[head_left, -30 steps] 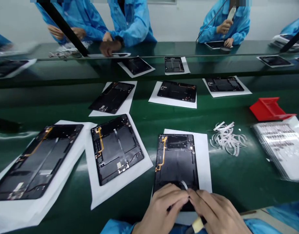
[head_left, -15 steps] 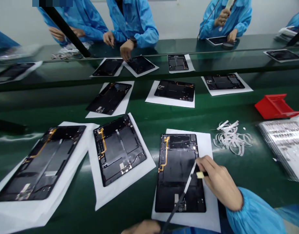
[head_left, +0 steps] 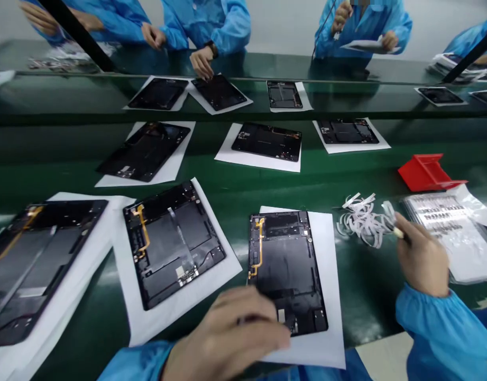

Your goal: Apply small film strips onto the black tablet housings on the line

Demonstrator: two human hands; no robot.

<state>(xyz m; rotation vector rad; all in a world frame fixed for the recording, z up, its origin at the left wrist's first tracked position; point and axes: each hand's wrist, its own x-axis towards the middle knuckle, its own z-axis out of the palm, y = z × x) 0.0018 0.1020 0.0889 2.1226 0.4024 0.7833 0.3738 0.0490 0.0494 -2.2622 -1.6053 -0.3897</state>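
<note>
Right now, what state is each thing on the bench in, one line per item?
Left hand: blurred, over the near edge of the open tablet; grip unclear.
Right hand: fingers closed on a white strip at the strip pile.
Open tablet: back off, flat on white paper.
Second tablet: back off, on paper, angled.
Red tray: tilted.
Label sheets: stacked flat.
</note>
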